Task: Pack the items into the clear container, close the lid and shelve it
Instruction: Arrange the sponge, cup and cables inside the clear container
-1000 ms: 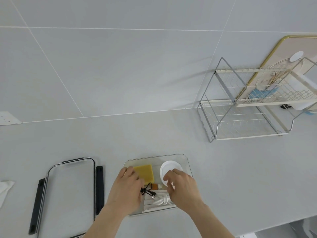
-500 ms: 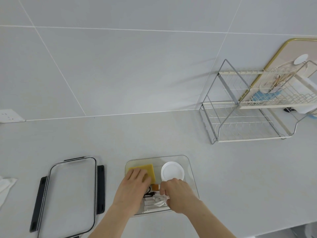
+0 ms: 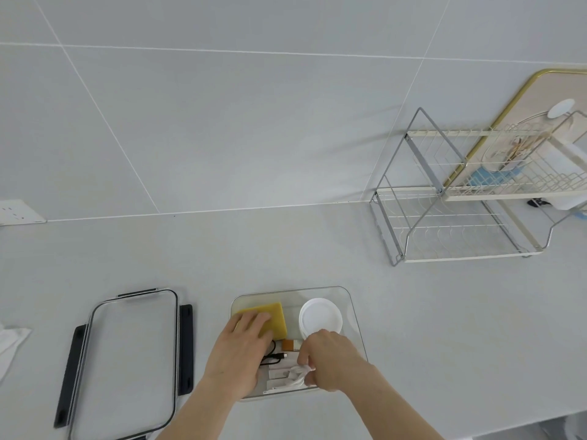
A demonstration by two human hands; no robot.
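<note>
The clear container [image 3: 354, 315] sits on the counter in front of me. Inside it lie a yellow sponge [image 3: 274, 315], a round white lid-like disc [image 3: 320, 319], a small orange item [image 3: 289, 344], a black cable [image 3: 274, 357] and a white cable [image 3: 295, 374] over white packets. My left hand [image 3: 241, 347] rests flat inside the container, fingers spread on the sponge and over the black cable. My right hand [image 3: 330, 357] pinches the white cable at the container's near end. The container's clear lid [image 3: 127, 360] with black clips lies flat to the left.
A two-tier wire rack [image 3: 460, 198] stands at the back right against the tiled wall, with a gold-rimmed board [image 3: 521, 106] behind it. A white cloth [image 3: 9, 341] lies at the far left edge. A wall socket [image 3: 17, 212] sits at left.
My left hand slid forward onto the sponge. My right hand moved from the white disc toward me and took hold of the white cable.
</note>
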